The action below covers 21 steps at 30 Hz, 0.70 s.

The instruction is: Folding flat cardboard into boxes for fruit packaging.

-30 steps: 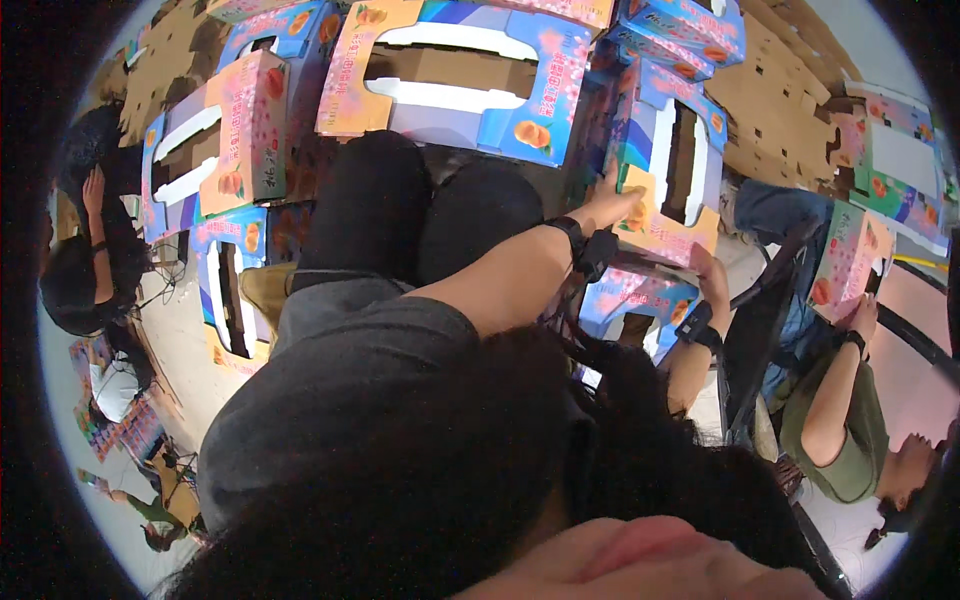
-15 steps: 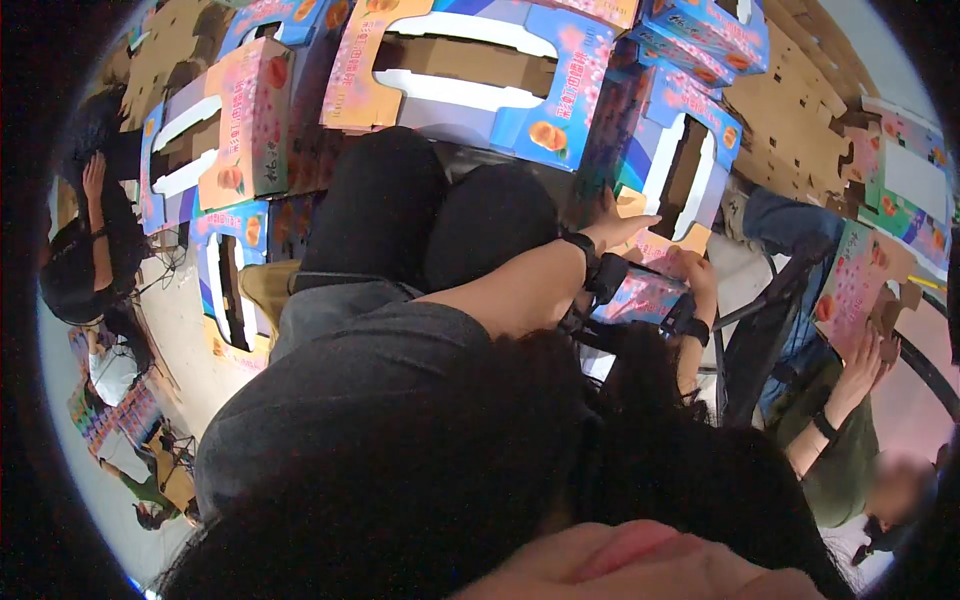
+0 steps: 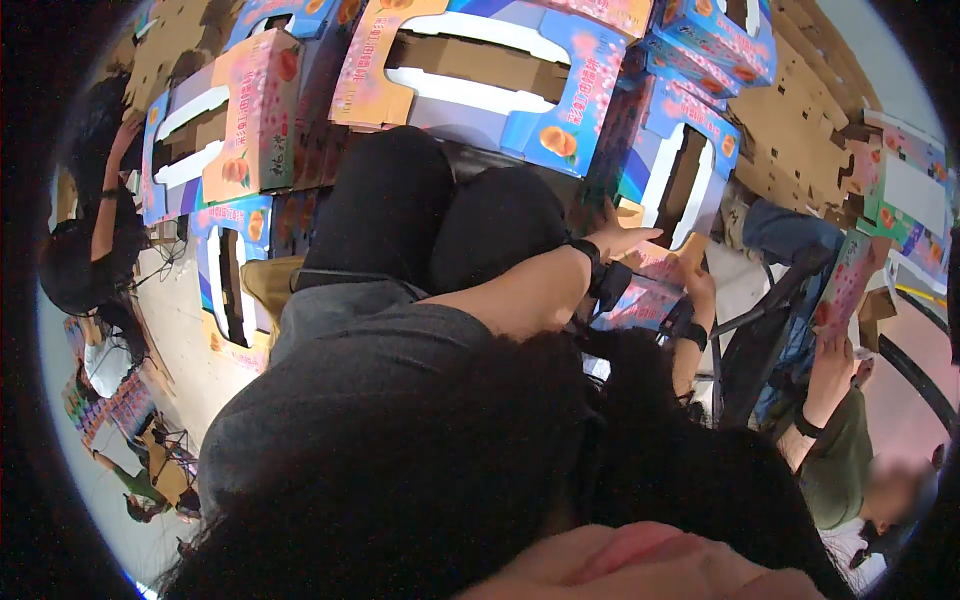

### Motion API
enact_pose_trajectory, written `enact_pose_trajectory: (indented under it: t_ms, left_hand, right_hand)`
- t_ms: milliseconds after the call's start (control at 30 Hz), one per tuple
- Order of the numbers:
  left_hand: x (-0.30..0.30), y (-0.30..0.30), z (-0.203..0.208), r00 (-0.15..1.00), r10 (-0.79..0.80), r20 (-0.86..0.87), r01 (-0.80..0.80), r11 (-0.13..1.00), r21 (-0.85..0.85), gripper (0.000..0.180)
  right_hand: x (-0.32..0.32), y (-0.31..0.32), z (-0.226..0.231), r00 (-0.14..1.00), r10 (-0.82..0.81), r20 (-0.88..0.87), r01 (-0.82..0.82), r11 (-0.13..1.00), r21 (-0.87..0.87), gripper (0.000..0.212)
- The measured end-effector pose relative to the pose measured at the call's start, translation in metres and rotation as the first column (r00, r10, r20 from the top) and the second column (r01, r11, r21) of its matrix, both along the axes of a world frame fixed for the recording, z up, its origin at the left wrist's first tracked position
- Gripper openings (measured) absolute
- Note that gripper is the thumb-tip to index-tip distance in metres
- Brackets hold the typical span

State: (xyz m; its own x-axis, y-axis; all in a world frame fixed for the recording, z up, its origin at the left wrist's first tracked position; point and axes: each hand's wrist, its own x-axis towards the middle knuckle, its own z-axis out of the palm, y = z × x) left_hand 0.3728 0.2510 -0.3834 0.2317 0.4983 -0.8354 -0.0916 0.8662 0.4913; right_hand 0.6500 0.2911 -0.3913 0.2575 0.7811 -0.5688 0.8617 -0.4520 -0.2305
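A printed cardboard carton (image 3: 724, 150) with blossom and peach pictures stands to the right of my knees, its long handle cutout edged in white. My left hand (image 3: 622, 238) lies against the carton's near end, thumb and fingers stretched apart over the orange corner. At the other near corner, my right hand (image 3: 697, 284) has its fingers closed on the carton's orange edge; its fingertips are partly hidden. Below and between the hands shows the carton's pink and blue printed side. Dark bands and small devices circle both wrists.
A larger peach carton (image 3: 475, 115) stands ahead of my knees, with another carton (image 3: 262, 115) to the left. Flat brown cardboard (image 3: 795, 135) lies at the far right. At right, a co-worker's hand (image 3: 832, 375) holds a pink printed panel (image 3: 842, 285) beside a black frame bar (image 3: 757, 335).
My hands stay at the carton's near end, the right one shifting slightly. The co-worker's pink panel has turned to a narrower angle. The whole view has shifted a little.
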Motion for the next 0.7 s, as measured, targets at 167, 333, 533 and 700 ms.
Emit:
enact_pose_trajectory:
  t_ms: [167,333,533,700]
  left_hand:
    - [0.008,0.002,-0.021,0.997,0.067,-0.028,-0.064,0.993,0.103,0.130]
    - [0.023,0.006,-0.020,0.979,0.039,-0.198,-0.029,0.998,0.053,0.128]
    - [0.045,0.006,-0.048,0.956,0.074,-0.284,-0.041,0.992,0.122,0.122]
    - [0.037,0.008,-0.033,0.980,0.035,-0.197,-0.048,0.997,-0.062,0.116]
  right_hand:
    - [-0.016,-0.004,0.020,0.994,0.061,0.087,-0.059,0.998,-0.027,0.080]
    - [-0.020,-0.009,0.025,0.999,0.022,-0.033,-0.023,0.999,-0.026,0.078]
    - [-0.003,-0.003,0.014,0.996,-0.020,-0.084,0.015,0.998,-0.060,0.074]
    - [-0.026,-0.004,0.023,0.990,-0.035,-0.139,0.035,0.999,0.000,0.063]
